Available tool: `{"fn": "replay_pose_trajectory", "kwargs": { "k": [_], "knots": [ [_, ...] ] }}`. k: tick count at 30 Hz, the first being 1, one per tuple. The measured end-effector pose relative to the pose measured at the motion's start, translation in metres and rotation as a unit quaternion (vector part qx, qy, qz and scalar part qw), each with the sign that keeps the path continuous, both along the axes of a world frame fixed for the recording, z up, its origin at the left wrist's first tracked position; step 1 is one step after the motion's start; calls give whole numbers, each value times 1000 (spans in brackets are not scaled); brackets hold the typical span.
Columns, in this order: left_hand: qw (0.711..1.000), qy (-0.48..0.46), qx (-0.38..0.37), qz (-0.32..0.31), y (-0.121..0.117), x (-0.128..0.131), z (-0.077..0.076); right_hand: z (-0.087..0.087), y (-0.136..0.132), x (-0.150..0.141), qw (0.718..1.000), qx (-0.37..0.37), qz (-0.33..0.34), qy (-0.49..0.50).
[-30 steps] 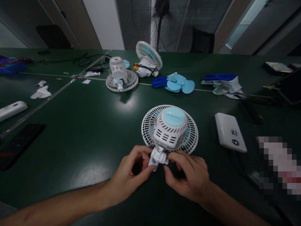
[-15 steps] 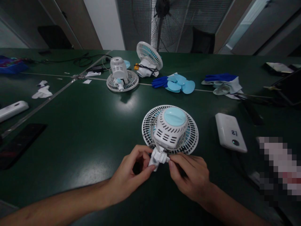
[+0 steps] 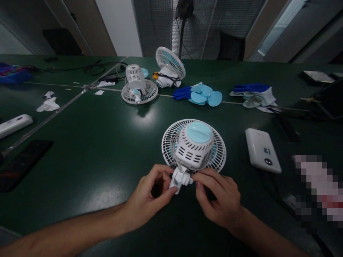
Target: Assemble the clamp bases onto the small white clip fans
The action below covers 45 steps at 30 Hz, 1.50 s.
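A small fan (image 3: 195,146) lies face down on its round white grille, with its white motor housing and light-blue cap upward. Its white clamp bracket (image 3: 176,181) points toward me. My left hand (image 3: 150,196) is closed on the bracket, thumb on the near side and fingers behind. At the bracket's right side is a small white knob (image 3: 189,179). My right hand (image 3: 218,194) is closed around the knob's end, index finger along its top and thumb tip slightly lower and back. A pale cord (image 3: 173,150) loops beside the housing.
Farther back on the green table are a second face-down fan (image 3: 135,80), a tilted fan (image 3: 168,69), light-blue blades (image 3: 206,95) and blue gloves (image 3: 250,89). A white power bank (image 3: 262,150) is at right. Left lie a dark phone-like slab (image 3: 24,162) and a white device (image 3: 16,125).
My right index finger has moved forward over the knob and the thumb has drawn back a little. The left hand and the fan stay in place.
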<state>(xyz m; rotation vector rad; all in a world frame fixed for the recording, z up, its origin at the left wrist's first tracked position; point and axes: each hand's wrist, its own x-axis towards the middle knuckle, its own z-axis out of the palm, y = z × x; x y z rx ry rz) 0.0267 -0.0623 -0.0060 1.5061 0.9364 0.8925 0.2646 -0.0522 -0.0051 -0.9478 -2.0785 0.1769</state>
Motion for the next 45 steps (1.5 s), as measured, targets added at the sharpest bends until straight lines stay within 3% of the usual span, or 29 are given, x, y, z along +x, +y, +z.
{"fn": "replay_pose_trajectory", "kwargs": {
  "k": [6, 20, 32, 45],
  "knots": [
    [1000, -7, 0, 2, 0, 0, 1, -2, -4, 2, 999, 17, 28, -2],
    [1000, 1, -3, 3, -1, 0, -1, 0, 0, -3, 1000, -14, -6, 10],
    [1000, 0, 7, -9, 0, -2, -2, 8, -4, 2, 999, 25, 4, 20],
    [1000, -7, 6, -7, -1, -2, -3, 2, -1, 0, 1000, -4, -2, 12]
  ]
}}
